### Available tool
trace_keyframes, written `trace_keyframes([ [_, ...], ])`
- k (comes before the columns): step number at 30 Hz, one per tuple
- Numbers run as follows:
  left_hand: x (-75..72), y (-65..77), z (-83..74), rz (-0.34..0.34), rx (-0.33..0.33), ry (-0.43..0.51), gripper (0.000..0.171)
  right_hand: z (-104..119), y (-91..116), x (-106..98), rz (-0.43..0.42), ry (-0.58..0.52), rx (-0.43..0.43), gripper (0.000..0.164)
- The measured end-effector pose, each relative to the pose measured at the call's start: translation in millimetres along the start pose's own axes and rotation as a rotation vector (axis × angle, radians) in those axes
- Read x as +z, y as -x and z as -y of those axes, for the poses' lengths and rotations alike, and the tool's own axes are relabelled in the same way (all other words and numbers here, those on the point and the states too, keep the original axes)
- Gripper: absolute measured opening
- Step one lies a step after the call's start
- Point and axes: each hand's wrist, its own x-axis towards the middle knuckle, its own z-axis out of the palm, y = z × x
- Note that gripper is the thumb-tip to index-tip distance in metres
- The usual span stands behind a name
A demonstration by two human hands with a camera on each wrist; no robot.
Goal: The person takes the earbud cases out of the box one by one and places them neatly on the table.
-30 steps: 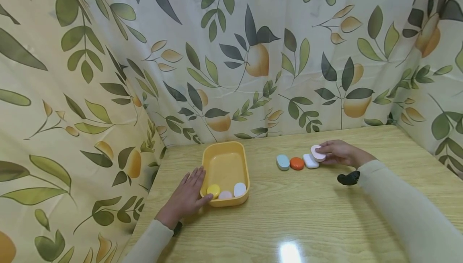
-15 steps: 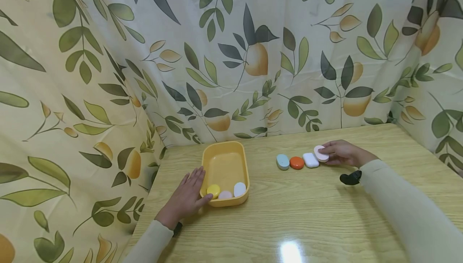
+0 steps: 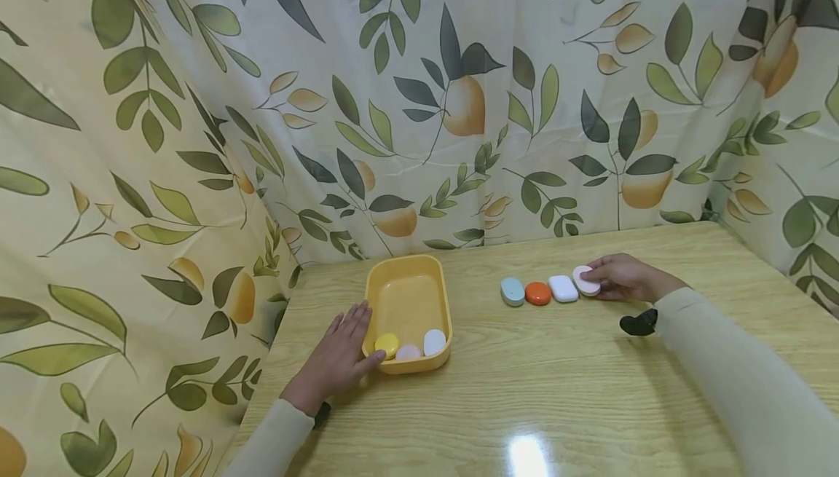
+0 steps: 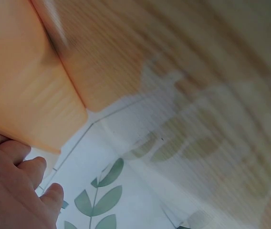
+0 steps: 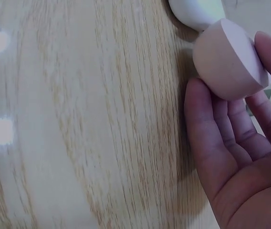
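Observation:
My right hand [image 3: 623, 278] pinches a pale pink oval soap bar [image 3: 585, 284] between thumb and fingers, at the right end of a row. In the right wrist view this bar [image 5: 226, 62] is tilted, its rounded side toward the tabletop. Just left of it lies a white soap bar [image 3: 564, 288], followed by a red-orange one [image 3: 538, 293] and a light blue one [image 3: 513, 292]. My left hand [image 3: 337, 357] rests with straight fingers along the left wall of a yellow tray [image 3: 413, 302], thumb over its near corner.
Inside the tray, along its near end, are a yellow soap bar [image 3: 387, 346], a pink one [image 3: 408, 352] and a white one [image 3: 435, 342]. A leaf-patterned curtain [image 3: 419, 98] borders the wooden table [image 3: 498, 389] at the back and both sides.
My right hand has drawn the pink soap bar slightly right and down, from overlapping the white bar to a spot beside it. The left hand and tray stay put.

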Motion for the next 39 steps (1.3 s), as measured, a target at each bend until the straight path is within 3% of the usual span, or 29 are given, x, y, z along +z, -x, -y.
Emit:
trace_keyframes([
  [10,-0.5,-0.6,-0.6,0.023,-0.015,0.007,0.087,2.9,1.7,4.1,-0.03,0.056,0.0,0.053],
  [22,-0.2,-0.5,-1.1,0.01,-0.016,0.004,0.088,5.8,2.4,6.2,-0.073,0.151,-0.012,0.051],
  [39,-0.1,-0.4,-1.4,0.005,-0.011,0.007,0.087,0.9,0.6,2.2,-0.091,0.19,0.007,0.053],
])
